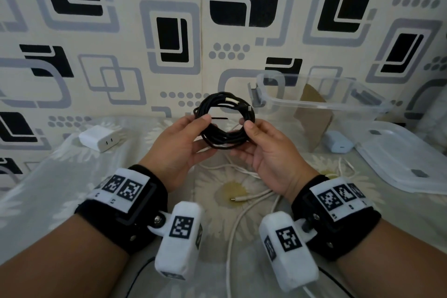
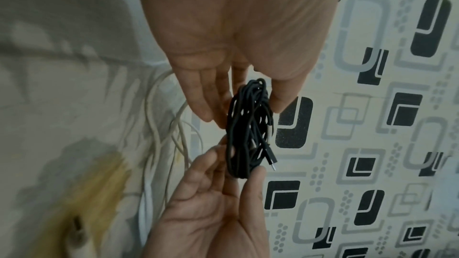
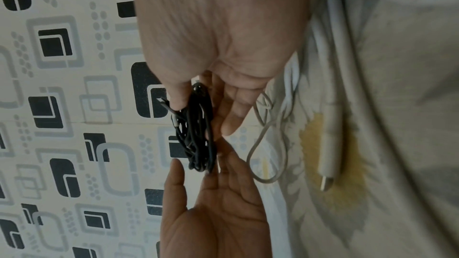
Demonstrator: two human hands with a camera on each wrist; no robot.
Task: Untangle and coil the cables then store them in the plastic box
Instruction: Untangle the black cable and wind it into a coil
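Above the bed [image 1: 72,201], you hold the black coil [image 1: 225,120] between both hands: left hand [image 1: 179,150] and right hand [image 1: 268,152] each pinch a side, thumb on top, fingers loosely extended beneath. The box [image 1: 321,101] sits beyond, right; white cables [image 1: 244,203] lie below.

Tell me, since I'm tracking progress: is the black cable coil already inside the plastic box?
No: in the head view both hands hold the black cable coil above the bed, left of the plastic box.
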